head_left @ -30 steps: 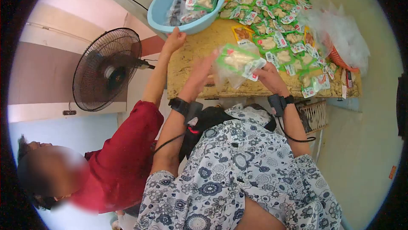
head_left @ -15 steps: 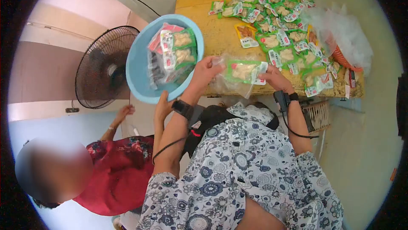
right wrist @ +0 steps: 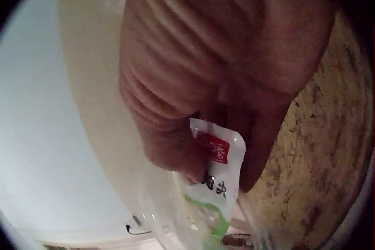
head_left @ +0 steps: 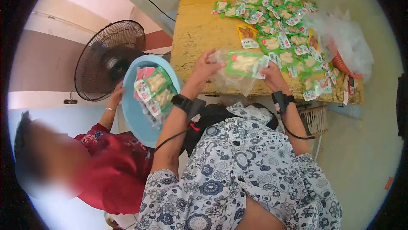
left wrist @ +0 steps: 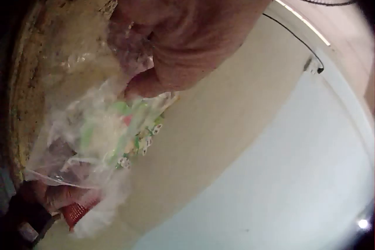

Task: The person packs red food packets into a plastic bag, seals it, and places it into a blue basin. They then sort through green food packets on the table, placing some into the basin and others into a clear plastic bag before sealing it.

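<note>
Just over the table's front edge, my left hand (head_left: 203, 73) grips the open side of a clear plastic bag (head_left: 239, 86). My right hand (head_left: 275, 77) pinches the white end of a green-edged food packet (head_left: 244, 63), pale pieces showing through its window. The packet's green part overlaps the clear bag between my hands. In the right wrist view, thumb and fingers close on the packet's white label (right wrist: 225, 165), which has a red mark and dark characters. Crinkled film hangs below my left hand (left wrist: 181, 33) in the left wrist view.
Many similar packets (head_left: 287, 58) are spread on the worn yellow table (head_left: 199, 26). Clear bags (head_left: 346, 43) fill a red basket (head_left: 342, 66) at right. A person in red (head_left: 114, 166) holds a blue basin (head_left: 129, 102) with packets, close to my left forearm. A fan (head_left: 108, 60) stands beyond.
The other person has taken the blue basin off the table's left end, leftward and toward themselves. My blurred left hand has settled on the clear bag; my right hand keeps hold of the packet.
</note>
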The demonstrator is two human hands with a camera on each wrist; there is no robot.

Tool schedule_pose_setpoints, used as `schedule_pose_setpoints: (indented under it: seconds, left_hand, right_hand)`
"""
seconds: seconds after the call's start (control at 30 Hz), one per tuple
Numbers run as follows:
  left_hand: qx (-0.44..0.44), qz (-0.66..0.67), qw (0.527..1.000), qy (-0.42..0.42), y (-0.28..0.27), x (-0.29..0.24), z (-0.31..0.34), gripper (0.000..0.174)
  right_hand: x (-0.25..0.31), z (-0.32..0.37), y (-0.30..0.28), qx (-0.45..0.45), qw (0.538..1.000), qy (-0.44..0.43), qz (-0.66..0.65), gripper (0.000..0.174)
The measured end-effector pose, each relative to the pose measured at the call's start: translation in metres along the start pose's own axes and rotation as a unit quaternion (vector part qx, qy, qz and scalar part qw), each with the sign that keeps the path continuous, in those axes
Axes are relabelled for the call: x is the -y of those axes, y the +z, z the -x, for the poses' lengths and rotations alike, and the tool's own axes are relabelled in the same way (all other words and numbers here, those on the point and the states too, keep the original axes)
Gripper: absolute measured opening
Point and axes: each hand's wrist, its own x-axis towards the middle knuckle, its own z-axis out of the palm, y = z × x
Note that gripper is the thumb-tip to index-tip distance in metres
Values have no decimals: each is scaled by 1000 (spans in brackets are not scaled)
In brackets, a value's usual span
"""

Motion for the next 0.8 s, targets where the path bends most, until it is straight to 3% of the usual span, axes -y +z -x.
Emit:
schedule_pose_setpoints:
  seconds: [0.07,0.1,0.17,0.27,0.37,0.47,0.57,0.7,0.77,0.8]
  left_hand:
    - [-60,-132,989,12,-14,32,-20,72]
    - [-101,-203,969,95,-12,33,-21,73]
    - [-184,-338,888,253,-9,35,-18,74]
    - [-222,-483,766,362,17,-4,1,64]
    - [-107,-480,815,307,43,-7,3,54]
    - [-27,-517,840,160,72,-7,3,54]
    - [-25,-427,895,128,75,14,-11,51]
    - [-2,-325,934,150,64,46,-35,38]
    - [-23,-332,929,161,62,46,-30,26]
    - [-45,-345,923,161,64,31,-18,23]
  right_hand:
    - [17,4,21,-11,998,-15,55,37]
    - [15,1,16,-22,997,-6,78,37]
    - [-1,-10,4,-40,991,15,123,37]
    - [-18,-21,8,-56,987,-3,153,34]
    - [-31,-26,17,-57,985,7,165,31]
    - [-31,-23,29,-76,990,14,120,29]
    - [-45,-29,-2,-55,977,50,199,28]
    - [-24,-10,26,-75,976,43,201,23]
    - [-27,-8,26,-73,980,27,185,22]
    - [-25,-7,28,-77,967,26,243,22]
